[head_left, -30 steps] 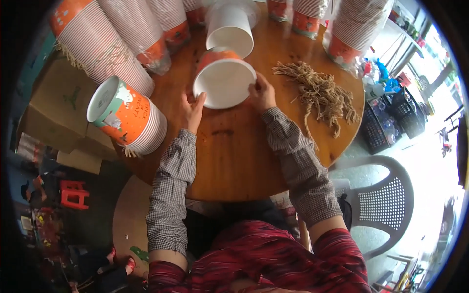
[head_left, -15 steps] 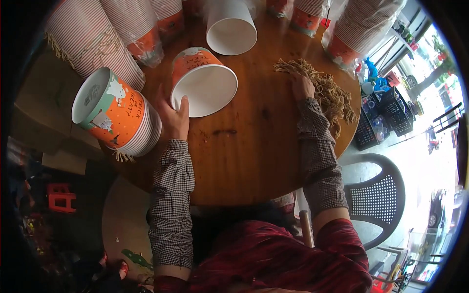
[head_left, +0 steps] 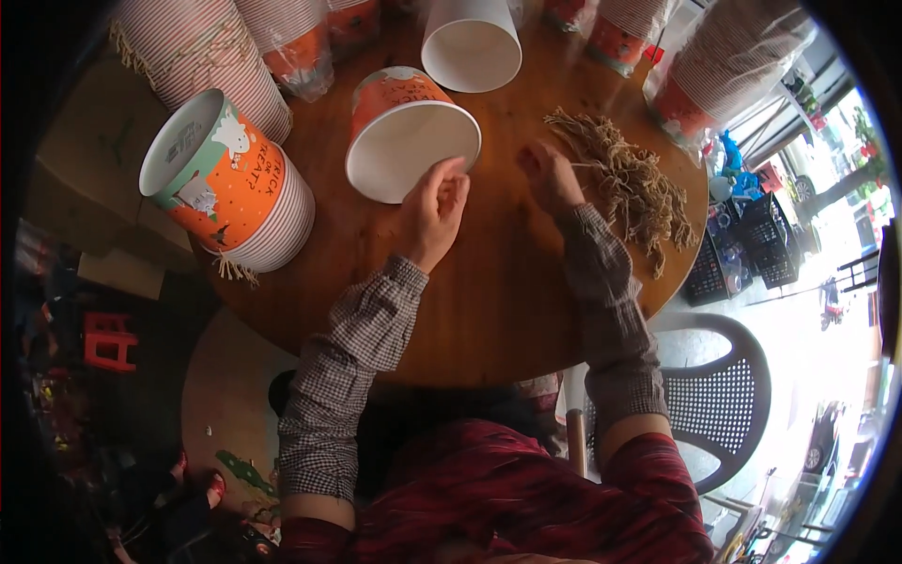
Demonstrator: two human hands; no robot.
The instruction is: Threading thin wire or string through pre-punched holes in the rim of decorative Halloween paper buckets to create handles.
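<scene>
A white-lined orange paper bucket (head_left: 413, 150) lies on its side on the round wooden table, its mouth toward me. Just in front of its rim is my left hand (head_left: 435, 214), off the bucket, with loosely bent fingers and nothing seen in them. My right hand (head_left: 552, 179) has its fingertips pinched together, with a thin light strand of twine trailing from it toward the heap. Beside that hand spreads a tangled heap of tan twine pieces (head_left: 634, 188). At left, a tilted stack of nested printed buckets (head_left: 249, 193) has twine ends hanging below.
Another white bucket (head_left: 472, 52) lies behind the first. Long bucket stacks (head_left: 211, 66) line the far left, and plastic-wrapped stacks (head_left: 728, 70) stand at far right. A grey chair (head_left: 709, 395) is close to the table's right edge; black crates (head_left: 742, 249) sit beyond.
My left hand has let go of the bucket's rim and moved right. The right hand has drawn leftward from the twine heap. The view has shifted slightly.
</scene>
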